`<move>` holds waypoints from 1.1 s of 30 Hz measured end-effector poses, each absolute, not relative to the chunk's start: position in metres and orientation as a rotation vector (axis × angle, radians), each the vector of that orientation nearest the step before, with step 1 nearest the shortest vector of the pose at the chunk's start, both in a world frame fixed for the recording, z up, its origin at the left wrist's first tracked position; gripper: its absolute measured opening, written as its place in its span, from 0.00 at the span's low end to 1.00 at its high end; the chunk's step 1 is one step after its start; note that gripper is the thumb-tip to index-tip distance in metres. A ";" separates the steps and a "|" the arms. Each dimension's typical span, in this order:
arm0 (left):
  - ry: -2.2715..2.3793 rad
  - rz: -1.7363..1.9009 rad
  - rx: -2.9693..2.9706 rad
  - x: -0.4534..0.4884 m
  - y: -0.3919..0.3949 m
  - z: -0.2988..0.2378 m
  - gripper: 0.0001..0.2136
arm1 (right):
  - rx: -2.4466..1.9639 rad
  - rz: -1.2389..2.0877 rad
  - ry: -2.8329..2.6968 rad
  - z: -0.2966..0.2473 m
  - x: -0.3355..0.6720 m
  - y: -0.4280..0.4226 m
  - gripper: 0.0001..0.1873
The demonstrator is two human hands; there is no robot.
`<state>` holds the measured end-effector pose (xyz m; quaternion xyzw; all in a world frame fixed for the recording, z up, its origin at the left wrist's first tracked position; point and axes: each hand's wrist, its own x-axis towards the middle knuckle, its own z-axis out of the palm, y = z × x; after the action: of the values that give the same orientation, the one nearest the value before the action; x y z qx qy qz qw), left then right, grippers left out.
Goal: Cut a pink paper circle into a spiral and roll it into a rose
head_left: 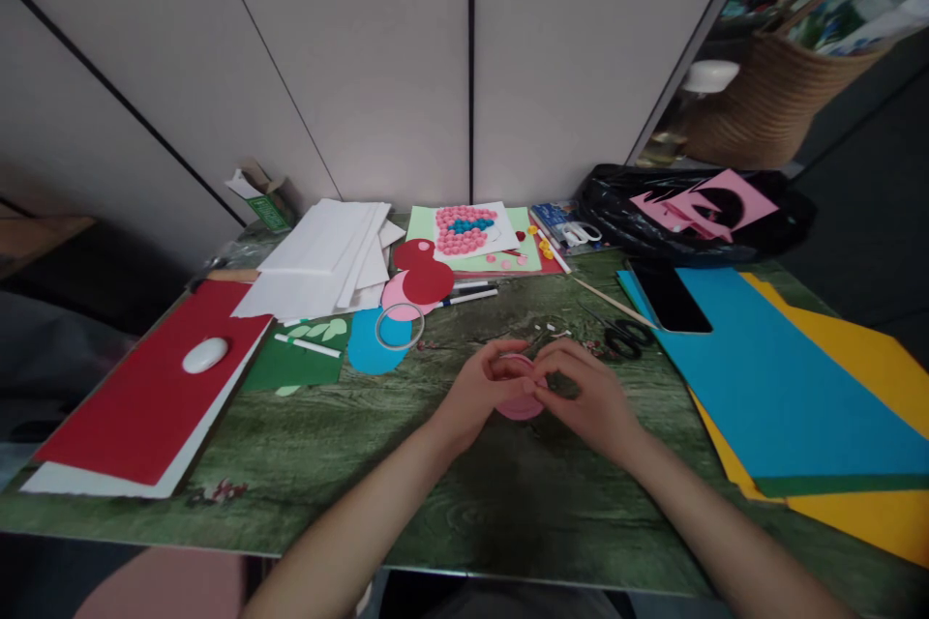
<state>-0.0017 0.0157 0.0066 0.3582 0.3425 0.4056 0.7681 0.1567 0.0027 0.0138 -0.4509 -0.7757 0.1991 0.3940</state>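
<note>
Both my hands meet over the middle of the green table [305,464]. My left hand [479,392] and my right hand [584,392] pinch a round pink paper piece [519,404] between their fingertips, fingers curled on it. Black scissors [628,338] lie just right of my right hand. A clear tape ring [399,326] rests on a blue paper circle [370,348] to the left. Farther back lies a card with a heart of pink and blue paper dots [464,230].
Red paper [145,397] with a white oval object [205,355] lies at left. White sheets [326,256] are stacked behind. Blue [784,377] and yellow [871,503] sheets cover the right, with a phone [672,298]. A black bag [697,213] holds pink scraps.
</note>
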 end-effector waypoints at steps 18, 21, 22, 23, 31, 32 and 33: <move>0.793 0.907 0.808 -0.003 0.017 0.007 0.24 | -1.072 0.519 -2.045 0.007 0.158 0.004 0.14; 0.772 0.895 0.806 -0.003 0.017 0.007 0.24 | -1.093 0.490 -1.979 0.007 0.159 0.005 0.10; 0.765 0.887 0.808 -0.003 0.017 0.007 0.24 | -1.101 0.491 -1.961 0.007 0.160 0.006 0.08; 0.760 0.878 0.811 -0.002 0.017 0.007 0.24 | -1.110 0.495 -1.946 0.007 0.160 0.006 0.07; 0.744 0.839 0.834 -0.001 0.015 0.005 0.24 | -1.163 0.550 -1.879 0.009 0.161 0.005 0.04; 0.742 0.834 0.836 -0.001 0.015 0.005 0.24 | -1.159 0.556 -1.873 0.009 0.160 0.005 0.05; 0.740 0.830 0.836 -0.001 0.014 0.005 0.24 | -1.155 0.562 -1.866 0.008 0.160 0.005 0.06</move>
<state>-0.0008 0.0142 0.0048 0.3852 0.3409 0.3823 0.7676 0.1597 0.0052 0.0083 -0.4619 -0.7459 0.2245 0.4242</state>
